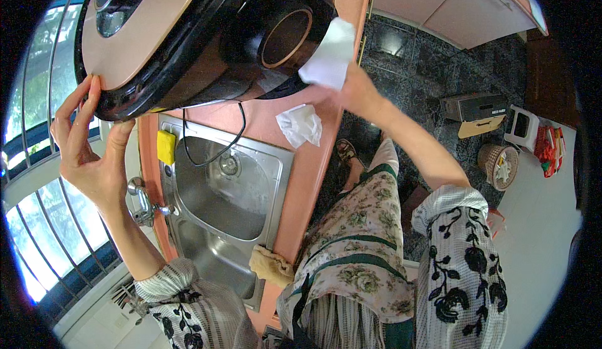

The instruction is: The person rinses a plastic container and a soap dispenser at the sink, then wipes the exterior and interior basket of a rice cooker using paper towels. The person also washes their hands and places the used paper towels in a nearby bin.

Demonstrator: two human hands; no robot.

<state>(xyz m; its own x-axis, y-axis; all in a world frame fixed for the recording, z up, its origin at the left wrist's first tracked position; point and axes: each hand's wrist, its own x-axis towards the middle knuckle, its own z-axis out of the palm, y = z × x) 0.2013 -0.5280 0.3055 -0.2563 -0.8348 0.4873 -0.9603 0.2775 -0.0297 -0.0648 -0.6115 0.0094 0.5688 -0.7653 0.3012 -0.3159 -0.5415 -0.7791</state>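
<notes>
A large black kitchen appliance (207, 53) with a beige-gold top panel fills the upper left, over the pink counter (308, 175). My left hand (89, 137) grips its near left edge, two fingers on the top panel and the thumb underneath. In my right hand (360, 90) is a folded white paper tissue (334, 50), beside the appliance's protruding round part (286, 39). That hand is slightly blurred. A second, crumpled white tissue (301, 126) lies on the counter below the appliance. A black cord (242, 130) loops down from the appliance over the sink.
The steel double-bowl sink (282, 184) has a yellow sponge (166, 147) at its left corner, a chrome faucet (146, 203) and a tan cloth (270, 265) on its rim. A barred window (51, 114) is at left. On the floor stand a cardboard box (479, 114) and a wicker basket (487, 161).
</notes>
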